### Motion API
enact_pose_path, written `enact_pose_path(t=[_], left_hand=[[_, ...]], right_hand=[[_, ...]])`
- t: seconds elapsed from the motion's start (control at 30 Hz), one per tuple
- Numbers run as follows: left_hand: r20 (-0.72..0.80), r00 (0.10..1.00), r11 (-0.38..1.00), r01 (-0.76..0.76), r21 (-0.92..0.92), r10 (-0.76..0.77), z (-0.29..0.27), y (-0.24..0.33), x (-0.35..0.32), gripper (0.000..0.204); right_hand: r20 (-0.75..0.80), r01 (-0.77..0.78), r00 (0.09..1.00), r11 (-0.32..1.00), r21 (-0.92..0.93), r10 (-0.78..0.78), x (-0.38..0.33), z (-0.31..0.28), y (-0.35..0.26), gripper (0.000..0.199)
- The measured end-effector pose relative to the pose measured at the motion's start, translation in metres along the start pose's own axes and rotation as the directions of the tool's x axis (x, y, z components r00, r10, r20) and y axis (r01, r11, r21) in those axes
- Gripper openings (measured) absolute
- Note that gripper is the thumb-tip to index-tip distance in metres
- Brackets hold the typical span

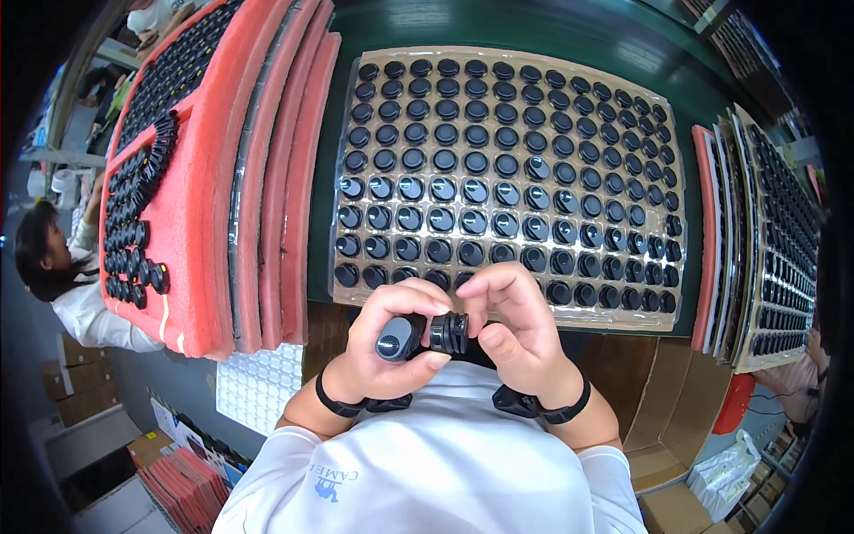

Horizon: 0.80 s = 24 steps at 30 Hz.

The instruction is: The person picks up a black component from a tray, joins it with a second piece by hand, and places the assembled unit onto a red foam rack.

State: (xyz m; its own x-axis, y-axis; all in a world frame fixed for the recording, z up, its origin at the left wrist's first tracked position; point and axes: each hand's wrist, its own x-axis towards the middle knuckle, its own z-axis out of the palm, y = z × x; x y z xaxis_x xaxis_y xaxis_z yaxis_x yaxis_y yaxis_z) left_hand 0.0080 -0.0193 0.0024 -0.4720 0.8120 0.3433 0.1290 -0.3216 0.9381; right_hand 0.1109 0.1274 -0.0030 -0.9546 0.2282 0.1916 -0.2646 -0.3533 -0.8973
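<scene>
In front of my chest, my left hand (374, 343) is closed around a black cylindrical part (447, 333) with stepped rings, pinched between thumb and fingers. A glossy dark piece with a grey rounded end (395, 339) sits in the same palm; whether it joins the ringed part is hidden. Beside the ringed end is my right hand (525, 334), its fingers curved and apart, thumb and index tips close to the part and not visibly gripping it. Just beyond both hands lies a clear plastic tray (669, 267) filled with rows of similar black round parts.
Stacked pink foam trays (213, 178) holding black parts stand at the left. More loaded trays (756, 249) are stacked at the right. The dark green table (391, 31) lies underneath. A cardboard box (680, 392) is below right, and another person (67, 267) is at far left.
</scene>
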Motion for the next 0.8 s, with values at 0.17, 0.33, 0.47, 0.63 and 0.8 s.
enact_pose_path(t=[0.17, 0.33, 0.47, 0.63, 0.8], left_hand=[[-0.018, 1.000, 0.999, 0.002, 0.039, -0.001, -0.001, -0.003, 0.000, 0.040], [-0.014, 0.999, 0.999, 0.040, -0.003, -0.040, 0.000, -0.003, -0.001, 0.039], [-0.008, 0.997, 0.997, 0.076, 0.022, -0.076, 0.001, -0.005, 0.000, 0.038], [-0.040, 0.978, 0.978, 0.204, -0.053, -0.206, 0.001, -0.003, 0.000, 0.041], [-0.040, 0.973, 0.969, 0.222, -0.112, -0.228, -0.009, -0.009, -0.002, 0.054]], right_hand=[[-0.005, 0.085, 0.996, 0.947, -0.308, -0.091, 0.000, -0.003, -0.002, 0.031], [0.077, 0.256, 0.963, 0.788, -0.560, -0.258, 0.006, -0.009, -0.011, 0.027], [0.119, 0.269, 0.960, 0.710, -0.650, -0.255, 0.003, -0.014, -0.017, 0.027], [0.124, 0.256, 0.960, 0.603, -0.755, -0.252, 0.002, -0.030, -0.038, 0.026], [-0.112, -0.072, 0.984, 0.265, -0.962, -0.138, -0.014, -0.083, -0.076, 0.023]])
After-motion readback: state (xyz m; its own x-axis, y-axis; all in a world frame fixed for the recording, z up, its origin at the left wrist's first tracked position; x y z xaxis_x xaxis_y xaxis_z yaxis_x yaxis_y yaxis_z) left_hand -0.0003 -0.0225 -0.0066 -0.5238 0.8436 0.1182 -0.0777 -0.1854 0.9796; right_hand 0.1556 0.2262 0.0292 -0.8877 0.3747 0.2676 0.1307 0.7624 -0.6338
